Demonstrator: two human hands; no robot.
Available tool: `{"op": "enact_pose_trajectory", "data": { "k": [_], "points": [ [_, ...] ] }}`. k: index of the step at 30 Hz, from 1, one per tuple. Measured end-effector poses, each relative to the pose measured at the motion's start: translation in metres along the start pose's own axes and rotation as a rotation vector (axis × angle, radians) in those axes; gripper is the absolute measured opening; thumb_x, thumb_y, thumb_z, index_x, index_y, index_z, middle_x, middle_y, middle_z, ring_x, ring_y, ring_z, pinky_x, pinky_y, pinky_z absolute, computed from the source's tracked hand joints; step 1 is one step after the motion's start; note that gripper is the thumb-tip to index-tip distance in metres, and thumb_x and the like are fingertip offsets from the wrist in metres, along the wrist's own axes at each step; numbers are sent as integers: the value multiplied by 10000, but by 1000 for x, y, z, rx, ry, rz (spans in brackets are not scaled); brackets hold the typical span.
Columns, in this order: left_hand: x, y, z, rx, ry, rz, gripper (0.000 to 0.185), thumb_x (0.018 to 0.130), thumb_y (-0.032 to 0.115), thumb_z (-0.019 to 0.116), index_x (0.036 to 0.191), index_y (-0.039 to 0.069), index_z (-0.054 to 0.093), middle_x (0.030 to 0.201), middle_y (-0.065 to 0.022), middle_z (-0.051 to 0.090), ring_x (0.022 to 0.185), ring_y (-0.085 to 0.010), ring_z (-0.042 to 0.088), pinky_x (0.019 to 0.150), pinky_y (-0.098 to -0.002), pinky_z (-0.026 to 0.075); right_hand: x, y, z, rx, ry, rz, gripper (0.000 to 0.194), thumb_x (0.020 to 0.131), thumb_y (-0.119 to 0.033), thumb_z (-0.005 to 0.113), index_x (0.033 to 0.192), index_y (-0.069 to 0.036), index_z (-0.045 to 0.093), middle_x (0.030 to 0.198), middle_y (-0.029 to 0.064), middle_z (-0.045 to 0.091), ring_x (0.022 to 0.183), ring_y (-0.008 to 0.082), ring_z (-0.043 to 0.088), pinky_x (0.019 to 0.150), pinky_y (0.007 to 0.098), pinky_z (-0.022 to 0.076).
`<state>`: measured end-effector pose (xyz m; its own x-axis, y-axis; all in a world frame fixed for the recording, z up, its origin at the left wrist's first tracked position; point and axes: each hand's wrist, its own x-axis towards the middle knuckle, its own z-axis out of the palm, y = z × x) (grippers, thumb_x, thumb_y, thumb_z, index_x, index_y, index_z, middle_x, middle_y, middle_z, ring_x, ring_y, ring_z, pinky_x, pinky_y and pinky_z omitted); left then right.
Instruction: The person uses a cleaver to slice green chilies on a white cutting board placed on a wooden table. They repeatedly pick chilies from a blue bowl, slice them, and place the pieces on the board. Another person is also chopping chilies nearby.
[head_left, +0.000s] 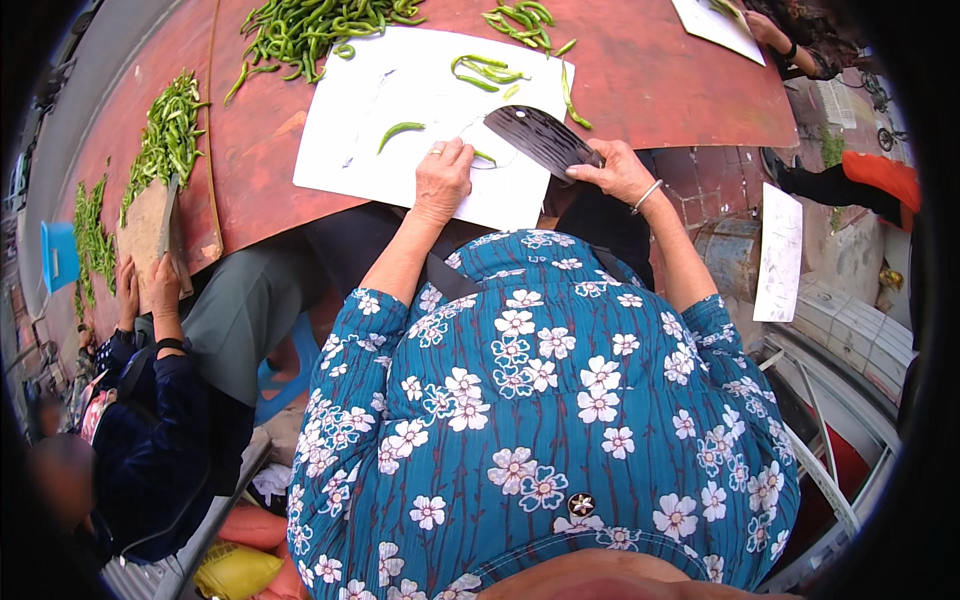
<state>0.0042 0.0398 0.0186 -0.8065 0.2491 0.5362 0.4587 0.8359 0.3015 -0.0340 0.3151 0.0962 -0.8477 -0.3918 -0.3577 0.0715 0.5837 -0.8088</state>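
My left hand (444, 178) presses down near the front edge of a white board (352, 150), fingers bent. A green chili pepper (484, 157) pokes out from under its fingertips towards the blade; the rest of it is hidden. In my right hand (619, 171) is a cleaver (536, 136) with a broad dark blade, slanting over the board's right part. Just beyond my left hand lies a single curved chili (400, 133). Farther back on the board is a small bunch of chilies (491, 73) with a short pale piece (511, 91) nearby.
A large heap of whole chilies (307, 34) rests on the red table (255, 157), behind the board. To the left, another person's hands (150, 285) work at a wooden board (146, 225) with a knife beside cut chilies (169, 135). Another person's hand (763, 30) is at far right.
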Motion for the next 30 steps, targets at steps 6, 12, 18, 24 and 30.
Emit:
{"op": "enact_pose_trajectory", "data": {
  "k": [6,12,18,24,30],
  "points": [
    [1,0,-1,8,-21,-1,173,636,5,588,801,45,553,824,-89,551,706,-248,541,591,-330,460,25,-7,-34,-290,-68,-42,334,672,-351,706,799,-48,647,644,115,618,647,257,602,628,360,447],
    [4,2,0,-4,11,5,147,654,9,597,787,54,554,816,-87,548,696,-249,539,588,-330,458,64,-14,-27,-499,440,61,419,700,-453,667,752,-42,611,666,141,613,685,317,606,615,407,452],
    [2,-2,-3,22,8,-3,153,643,12,597,783,54,552,810,-79,545,692,-240,535,585,-325,455,70,-13,10,-305,164,-128,435,684,-440,690,795,-31,595,639,161,587,643,318,587,601,401,438],
    [3,4,-4,-3,25,17,175,629,34,573,804,40,562,830,-83,553,706,-228,536,619,-311,466,79,-13,10,80,107,-25,340,703,-298,718,783,12,604,557,18,528,479,119,475,464,283,379],
    [2,4,-6,-20,39,0,190,643,35,558,831,31,578,845,-87,564,715,-223,542,630,-309,470,84,-1,-6,217,447,-8,264,741,-265,717,743,-32,594,515,-40,462,395,51,393,378,220,314]
  ]
}}
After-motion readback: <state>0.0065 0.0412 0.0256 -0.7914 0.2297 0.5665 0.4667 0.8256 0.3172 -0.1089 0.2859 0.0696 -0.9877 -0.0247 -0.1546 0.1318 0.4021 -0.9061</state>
